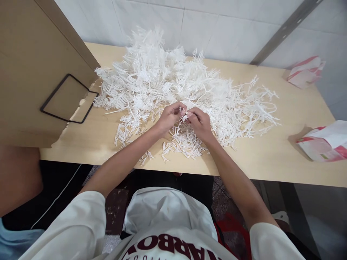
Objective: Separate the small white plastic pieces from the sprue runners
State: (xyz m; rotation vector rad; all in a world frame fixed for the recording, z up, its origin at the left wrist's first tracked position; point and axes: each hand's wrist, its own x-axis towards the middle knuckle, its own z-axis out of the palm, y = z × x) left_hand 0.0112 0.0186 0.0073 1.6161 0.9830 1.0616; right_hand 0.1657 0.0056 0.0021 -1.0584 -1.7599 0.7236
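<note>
A large heap of white branching plastic-like sprigs (pixel 162 72) spreads over the wooden table. In front of it, my left hand (pixel 171 117) and my right hand (pixel 199 121) meet, fingertips close together. Both pinch a small white sprig (pixel 185 116) between thumb and fingers; its exact shape is partly hidden by the fingers. Just below my hands lies a smaller pile of short white pieces (pixel 185 142), near the table's front edge. A few loose bits (pixel 146 157) are scattered to its left.
On the left stands a cardboard panel (pixel 35 72) with a black wire frame (pixel 67 119) beside it. Two red-and-white paper packets (pixel 306 72) sit at the right. A tiled wall (pixel 217 29) closes off the back. Another person's arm (pixel 18 180) shows at lower left.
</note>
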